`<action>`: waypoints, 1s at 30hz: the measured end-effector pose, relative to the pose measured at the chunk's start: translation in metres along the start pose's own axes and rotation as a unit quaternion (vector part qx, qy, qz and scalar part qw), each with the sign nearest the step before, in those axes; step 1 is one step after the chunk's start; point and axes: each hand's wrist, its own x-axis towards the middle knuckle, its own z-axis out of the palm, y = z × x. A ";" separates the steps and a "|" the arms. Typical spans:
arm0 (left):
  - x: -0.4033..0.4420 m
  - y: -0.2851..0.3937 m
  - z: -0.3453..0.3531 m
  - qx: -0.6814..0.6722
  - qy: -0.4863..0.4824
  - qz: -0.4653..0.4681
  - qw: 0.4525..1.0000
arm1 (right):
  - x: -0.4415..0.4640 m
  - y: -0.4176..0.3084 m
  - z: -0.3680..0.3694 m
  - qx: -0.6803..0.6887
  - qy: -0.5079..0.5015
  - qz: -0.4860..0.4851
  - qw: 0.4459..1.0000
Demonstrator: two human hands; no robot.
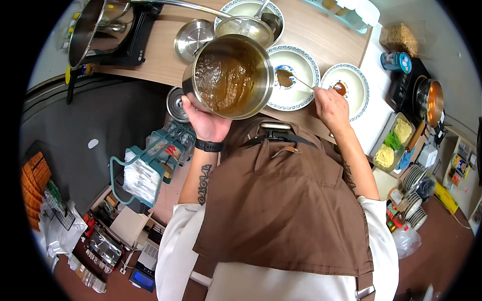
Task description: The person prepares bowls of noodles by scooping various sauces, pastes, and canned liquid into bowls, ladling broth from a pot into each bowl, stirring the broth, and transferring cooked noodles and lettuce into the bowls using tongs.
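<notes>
My left hand is wrapped round the lower side of a steel pot, tilted so that its inside shows. Thick brown sauce coats the pot's bottom and walls. In my right hand I grip the thin handle of a spoon. Its head, carrying brown sauce, is over the middle of a blue-rimmed white bowl; whether it touches the bowl I cannot tell. Near my right hand stands a second patterned bowl with a small reddish-brown dab in it.
Behind the pot, a strainer rests over another patterned bowl, beside a steel dish. A large pan sits on a burner at left. At right are a tray with noodles and greens and a pan of orange food.
</notes>
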 end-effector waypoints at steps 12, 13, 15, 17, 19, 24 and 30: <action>-0.009 0.001 0.007 -0.027 -0.013 -0.003 1.000 | -0.003 0.005 -0.008 -0.033 0.022 -0.006 0.999; -0.006 0.002 0.007 -0.025 -0.013 0.000 1.000 | 0.000 0.007 -0.007 -0.038 0.019 -0.004 0.999; -0.004 0.002 -0.001 -0.019 -0.006 0.013 1.000 | -0.004 0.007 -0.008 -0.034 0.044 0.001 0.998; -0.002 0.003 0.001 -0.019 -0.009 0.018 1.000 | -0.004 0.009 -0.009 -0.035 0.048 0.006 0.998; -0.008 0.004 0.012 -0.023 -0.016 0.010 1.000 | -0.008 0.008 -0.013 -0.040 0.026 0.019 0.999; -0.007 0.004 0.007 -0.019 0.000 0.018 1.000 | -0.012 0.005 -0.010 -0.050 0.012 0.047 0.998; -0.008 0.006 0.006 -0.006 -0.018 0.000 1.000 | -0.014 0.006 -0.013 0.108 0.015 0.253 0.961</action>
